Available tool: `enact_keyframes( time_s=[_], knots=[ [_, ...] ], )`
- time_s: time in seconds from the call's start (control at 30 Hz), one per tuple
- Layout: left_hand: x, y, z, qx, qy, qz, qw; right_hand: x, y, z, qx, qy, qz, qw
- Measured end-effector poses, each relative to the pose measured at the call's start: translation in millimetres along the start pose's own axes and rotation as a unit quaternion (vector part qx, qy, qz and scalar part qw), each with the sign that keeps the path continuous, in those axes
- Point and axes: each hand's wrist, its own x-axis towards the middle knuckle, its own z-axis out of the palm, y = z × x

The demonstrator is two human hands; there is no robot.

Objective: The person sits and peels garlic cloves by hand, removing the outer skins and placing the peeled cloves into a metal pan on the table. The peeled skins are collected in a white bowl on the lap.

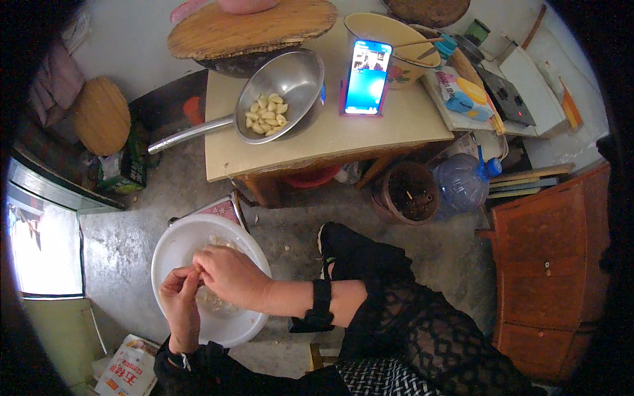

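Over a white plastic basin [168, 247], my left hand [179, 295] and my right hand [234, 277] meet fingertip to fingertip. Between them they pinch a small piece [199, 268] that looks like a garlic clove, mostly hidden by the fingers. Thin pale garlic skins [218, 299] lie in the bottom of the basin, partly behind the hands. Farther away, on the table [223, 153], a steel pan [302, 74] with a long handle holds several peeled garlic cloves [267, 116].
A lit phone [367, 79] leans upright before an enamel basin [416, 74]. A round wooden board [252, 27] covers a dark pot. Below the table's right end stand a brown bucket [384, 205] and a large water bottle [458, 185]. A wooden cabinet [540, 262] is at right.
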Motion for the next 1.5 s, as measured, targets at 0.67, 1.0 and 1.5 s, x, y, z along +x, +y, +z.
enact_keyframes(
  time_s=[0.67,1.0,1.5],
  knots=[
    [-2,-2,3,0.13,-0.021,0.038,0.991,7,-2,0,0.059,0.022,0.015,0.998],
    [0,1,-1,-0.014,-0.058,-0.073,0.996,3,8,-2,-0.023,-0.027,-0.032,0.999],
    [-5,-9,-10,-0.171,-0.061,-0.078,0.98,-4,-6,2,0.007,-0.059,-0.029,0.998]
  ],
)
